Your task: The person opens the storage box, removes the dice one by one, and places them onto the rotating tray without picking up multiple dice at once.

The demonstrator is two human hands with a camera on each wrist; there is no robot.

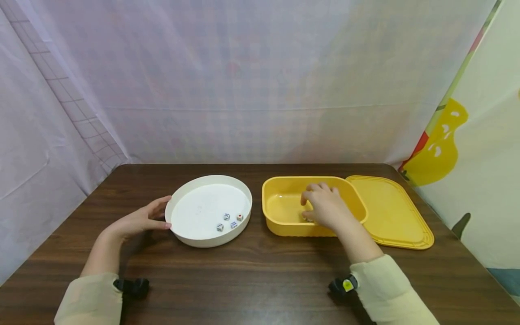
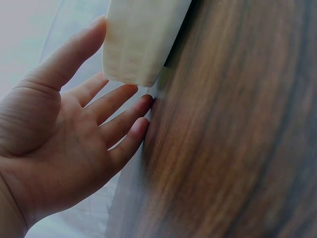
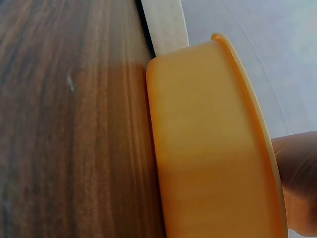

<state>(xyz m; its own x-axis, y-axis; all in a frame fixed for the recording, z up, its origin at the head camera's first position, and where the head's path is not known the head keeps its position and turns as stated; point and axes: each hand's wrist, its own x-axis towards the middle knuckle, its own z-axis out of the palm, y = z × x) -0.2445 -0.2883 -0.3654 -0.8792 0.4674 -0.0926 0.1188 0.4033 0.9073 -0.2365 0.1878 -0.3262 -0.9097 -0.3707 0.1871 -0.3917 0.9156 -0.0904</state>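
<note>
A round white dish (image 1: 191,238) sits left of centre on the table, with several small dice (image 1: 229,221) at its near right side. My left hand (image 1: 140,220) lies open against the dish's left rim, its straight fingers touching the dish wall (image 2: 138,39). A yellow rectangular tub (image 1: 284,228) stands to the right of the dish. My right hand (image 1: 323,206) reaches down into the tub with its fingers curled. A small pale object shows under the thumb; I cannot tell whether it is pinched. In the right wrist view only the tub's outer wall (image 3: 208,148) and part of that hand (image 3: 299,178) show.
The tub's yellow lid (image 1: 390,212) lies flat against the tub's right side. The dark wooden table (image 1: 260,280) is hemmed in by pale curtains at the back and left. A printed cloth (image 1: 467,149) hangs on the right. Wrist cameras sit on both cream sleeves.
</note>
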